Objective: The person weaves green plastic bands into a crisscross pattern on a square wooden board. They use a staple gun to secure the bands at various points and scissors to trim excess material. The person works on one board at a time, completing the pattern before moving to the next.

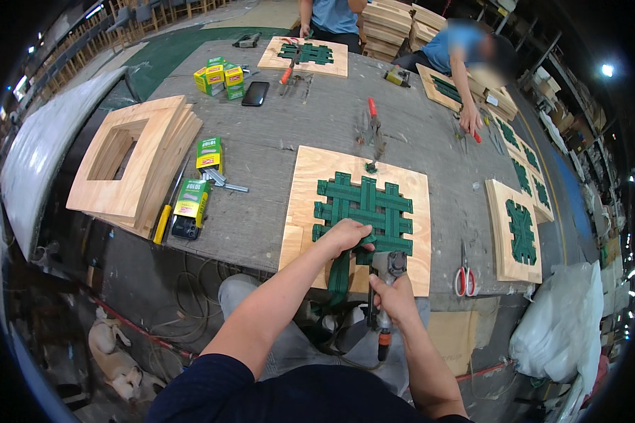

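A square wooden panel (pixel 305 163) lies before me at the table's near edge. Green webbing straps (pixel 365 201) criss-cross its middle in a woven pattern. My left hand (pixel 349 236) is closed on a green webbing strap (pixel 339 276) at the near side of the weave; its loose length hangs past the panel's edge. My right hand (pixel 398 299) grips a staple gun (pixel 389 263), whose head is over the panel close to my left fingers. The gun's nose, and whether it touches the strap, I cannot make out.
Red-handled scissors (pixel 465 280) lie to the right, beside stacked webbed panels (pixel 502 233). Beyond my panel are red-handled pliers (pixel 372 113). Staple boxes (pixel 209 154), a phone (pixel 255 94) and stacked wooden frames (pixel 137 116) occupy the left. Two co-workers handle panels across the table; a dog (pixel 113 356) lies on the floor.
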Available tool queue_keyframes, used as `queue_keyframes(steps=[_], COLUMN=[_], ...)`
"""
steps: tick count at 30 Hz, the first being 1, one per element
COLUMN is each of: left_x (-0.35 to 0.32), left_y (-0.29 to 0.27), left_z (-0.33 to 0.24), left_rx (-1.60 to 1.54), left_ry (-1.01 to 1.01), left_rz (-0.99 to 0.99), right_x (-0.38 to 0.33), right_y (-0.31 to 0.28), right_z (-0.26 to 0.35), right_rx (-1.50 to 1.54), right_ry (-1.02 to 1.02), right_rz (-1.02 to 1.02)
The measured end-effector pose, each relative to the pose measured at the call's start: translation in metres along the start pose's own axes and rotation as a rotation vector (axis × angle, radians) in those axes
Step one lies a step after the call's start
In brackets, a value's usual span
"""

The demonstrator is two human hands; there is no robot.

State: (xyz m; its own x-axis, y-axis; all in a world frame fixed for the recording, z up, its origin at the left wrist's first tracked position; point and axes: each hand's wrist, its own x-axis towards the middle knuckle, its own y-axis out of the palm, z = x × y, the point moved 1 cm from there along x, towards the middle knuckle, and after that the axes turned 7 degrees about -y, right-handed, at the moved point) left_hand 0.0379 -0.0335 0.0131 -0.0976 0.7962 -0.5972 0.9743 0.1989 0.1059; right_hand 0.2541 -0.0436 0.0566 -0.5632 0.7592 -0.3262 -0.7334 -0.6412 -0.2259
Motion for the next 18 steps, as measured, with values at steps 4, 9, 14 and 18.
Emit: queue_keyframes(steps=[4, 9, 14, 18], left_x=[0.0, -0.001, 0.0, -0.006], left_y=[0.0, 0.0, 0.002, 0.008], left_z=[0.002, -0.001, 0.004, -0.002], left_rx=[-0.04, -0.01, -0.011, 0.009], left_ry=[-0.023, -0.017, 0.035, 0.012], left_rz=[0.026, 0.042, -0.012, -0.042], right_x=[-0.005, -0.001, -0.004, -0.003], right_y=[0.013, 0.009, 0.02, 0.014], right_z=[0.009, 0.003, 0.004, 0.001], right_rx=[0.013, 0.014, 0.024, 0.039], right_ry=[0.007, 0.029, -0.031, -0.046], right_rz=[-0.032, 0.004, 0.059, 0.041])
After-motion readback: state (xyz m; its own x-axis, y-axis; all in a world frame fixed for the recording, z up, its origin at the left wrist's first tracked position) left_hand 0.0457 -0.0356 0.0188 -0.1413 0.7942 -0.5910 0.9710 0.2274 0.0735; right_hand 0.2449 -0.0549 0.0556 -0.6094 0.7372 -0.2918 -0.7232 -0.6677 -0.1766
